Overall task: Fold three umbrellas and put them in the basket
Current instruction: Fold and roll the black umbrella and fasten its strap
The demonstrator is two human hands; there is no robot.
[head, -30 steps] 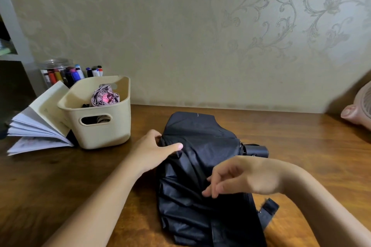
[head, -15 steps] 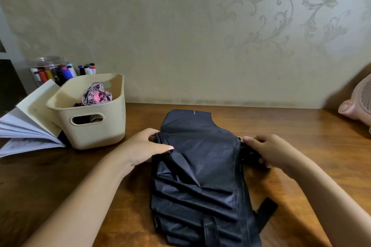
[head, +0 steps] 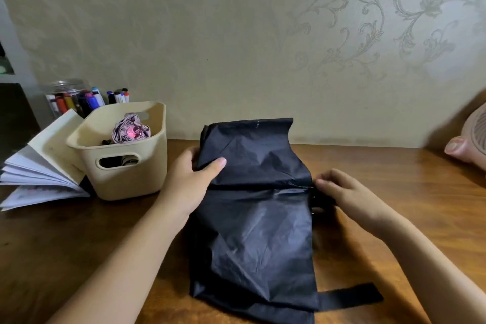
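Observation:
A black umbrella (head: 260, 221) lies on the wooden table (head: 65, 244) with its canopy spread flat toward me and its strap (head: 349, 296) trailing at the lower right. My left hand (head: 192, 179) grips the left end of the canopy, thumb on top of the cloth. My right hand (head: 342, 194) holds the black handle end at the umbrella's right side, fingers curled around it. A cream basket (head: 147, 173) stands to the left with a folded pinkish umbrella (head: 131, 131) upright inside and a dark one below it, seen through the handle slot.
An open book (head: 39, 166) leans against the basket's left side. A jar of markers (head: 73, 100) stands behind it by the wall. A pink fan (head: 470, 139) sits at the table's far right edge.
My right hand moved from on top of the canopy to the handle end at the right. The upper flap of cloth has been lifted and spread, and the pleats now lie flatter.

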